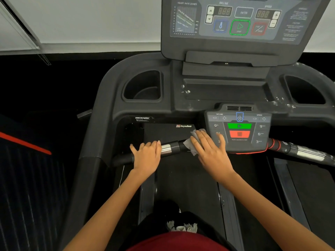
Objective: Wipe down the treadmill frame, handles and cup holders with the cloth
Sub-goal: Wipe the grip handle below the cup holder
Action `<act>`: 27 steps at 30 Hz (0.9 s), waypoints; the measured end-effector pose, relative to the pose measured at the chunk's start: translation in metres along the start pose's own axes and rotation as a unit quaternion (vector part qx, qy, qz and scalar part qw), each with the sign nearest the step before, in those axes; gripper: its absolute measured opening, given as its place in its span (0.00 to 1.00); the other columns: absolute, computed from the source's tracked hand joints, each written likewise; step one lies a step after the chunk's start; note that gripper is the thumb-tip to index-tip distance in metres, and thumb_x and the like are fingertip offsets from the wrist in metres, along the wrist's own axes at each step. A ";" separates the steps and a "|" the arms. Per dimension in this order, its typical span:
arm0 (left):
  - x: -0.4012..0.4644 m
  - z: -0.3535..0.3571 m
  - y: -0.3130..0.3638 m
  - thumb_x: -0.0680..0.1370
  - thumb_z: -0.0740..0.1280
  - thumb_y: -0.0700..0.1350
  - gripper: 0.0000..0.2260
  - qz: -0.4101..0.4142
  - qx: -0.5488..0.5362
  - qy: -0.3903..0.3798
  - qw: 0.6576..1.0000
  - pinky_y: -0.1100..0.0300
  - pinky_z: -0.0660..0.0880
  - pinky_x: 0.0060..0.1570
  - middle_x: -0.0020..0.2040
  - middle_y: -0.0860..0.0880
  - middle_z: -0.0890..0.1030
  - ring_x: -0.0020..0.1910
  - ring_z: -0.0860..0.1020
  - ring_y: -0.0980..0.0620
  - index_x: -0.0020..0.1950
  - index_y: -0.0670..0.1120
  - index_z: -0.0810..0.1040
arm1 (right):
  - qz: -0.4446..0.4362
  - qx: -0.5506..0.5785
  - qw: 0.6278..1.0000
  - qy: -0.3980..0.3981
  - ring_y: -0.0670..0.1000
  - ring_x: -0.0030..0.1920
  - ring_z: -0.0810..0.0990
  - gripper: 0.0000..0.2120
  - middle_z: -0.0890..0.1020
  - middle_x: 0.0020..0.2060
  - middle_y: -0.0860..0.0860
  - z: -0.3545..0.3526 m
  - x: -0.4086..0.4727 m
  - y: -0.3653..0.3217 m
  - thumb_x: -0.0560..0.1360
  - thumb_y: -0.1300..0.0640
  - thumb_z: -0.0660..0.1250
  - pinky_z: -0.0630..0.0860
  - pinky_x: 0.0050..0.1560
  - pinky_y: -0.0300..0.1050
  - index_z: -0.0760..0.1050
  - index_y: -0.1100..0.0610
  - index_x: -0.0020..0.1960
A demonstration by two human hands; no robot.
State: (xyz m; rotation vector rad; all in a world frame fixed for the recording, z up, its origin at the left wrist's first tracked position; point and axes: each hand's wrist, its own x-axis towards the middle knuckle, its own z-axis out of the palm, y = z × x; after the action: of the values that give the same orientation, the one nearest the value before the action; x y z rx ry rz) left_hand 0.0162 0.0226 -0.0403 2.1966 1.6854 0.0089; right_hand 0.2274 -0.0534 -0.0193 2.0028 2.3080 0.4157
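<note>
- The cloth [192,142], a small grey rag, lies draped over the front handlebar [174,147] just left of the small control pod [239,132], pressed there by the right hand [208,151].
- The fingers [199,140] of that hand lie nearly straight and spread flat on the cloth, pressing rather than gripping; its outer fingers reach over the edge of the pod.
- The left hand [146,154] rests over the same bar further left, fingers together and curved across its top beside the chrome pulse sensor [166,149]; whether they wrap round underneath cannot be told.
- By my reading the step in hand is the wiping of the left half of the handlebar, so the handles are under way, not finished.
- The right part of the bar [304,153], beyond the pod, shows pale marks and looks not yet wiped.
- The left cup holder [143,86] looks dark and fairly clean; I cannot tell if it has been wiped.
- The right cup holder [304,89] has whitish specks and smears round its rim, and the tray [224,91] between the two shows similar flecks at its left end, so these seem still to be done.
- The curved frame arm [94,124] on the left gives no sign either way.
- Overall, I judge most of the task left.
</note>
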 end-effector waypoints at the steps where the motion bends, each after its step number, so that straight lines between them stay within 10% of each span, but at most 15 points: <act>1: 0.000 0.000 0.000 0.83 0.49 0.49 0.17 0.001 -0.003 0.002 1.000 0.35 0.56 0.68 0.48 0.49 0.81 0.53 0.77 0.48 0.58 0.47 0.76 | -0.002 0.001 1.000 0.007 0.57 0.67 0.72 0.40 0.76 0.65 0.59 0.003 -0.007 0.002 0.55 0.67 0.79 0.58 0.64 0.61 0.74 0.60 0.67; 11: 0.000 0.003 0.000 0.83 0.49 0.49 0.17 0.004 0.007 0.009 1.000 0.35 0.56 0.67 0.50 0.48 0.81 0.53 0.77 0.47 0.59 0.46 0.76 | -0.089 0.067 0.992 0.060 0.54 0.54 0.71 0.35 0.74 0.57 0.53 0.010 -0.044 0.019 0.53 0.71 0.78 0.62 0.52 0.51 0.72 0.59 0.59; 16: 0.001 0.007 -0.001 0.82 0.50 0.48 0.16 0.003 0.011 0.018 1.000 0.35 0.57 0.67 0.49 0.48 0.81 0.53 0.78 0.46 0.57 0.46 0.76 | -0.075 0.132 0.979 0.134 0.55 0.66 0.71 0.22 0.75 0.65 0.54 -0.005 -0.028 0.026 0.71 0.68 0.67 0.59 0.64 0.53 0.73 0.58 0.64; 21: 0.002 0.007 -0.001 0.82 0.50 0.48 0.16 0.003 0.006 0.022 1.000 0.36 0.58 0.67 0.48 0.48 0.81 0.52 0.78 0.47 0.56 0.46 0.77 | -0.039 0.053 0.998 0.008 0.58 0.73 0.65 0.31 0.70 0.71 0.58 0.002 -0.003 0.014 0.69 0.58 0.73 0.48 0.73 0.65 0.70 0.60 0.70; 27: 0.001 0.005 -0.001 0.82 0.51 0.48 0.15 0.014 0.020 0.017 1.000 0.42 0.64 0.63 0.51 0.48 0.81 0.52 0.78 0.48 0.60 0.46 0.75 | 0.017 0.110 0.994 0.015 0.63 0.74 0.61 0.30 0.68 0.71 0.63 0.019 0.003 -0.015 0.69 0.63 0.69 0.43 0.76 0.57 0.67 0.65 0.70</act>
State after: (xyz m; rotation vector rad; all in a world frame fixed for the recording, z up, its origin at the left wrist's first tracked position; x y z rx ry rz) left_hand 0.0169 0.0221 -0.0450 2.2614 1.6878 0.0203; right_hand 0.2166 -0.0496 -0.0407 2.1473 2.4366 0.2002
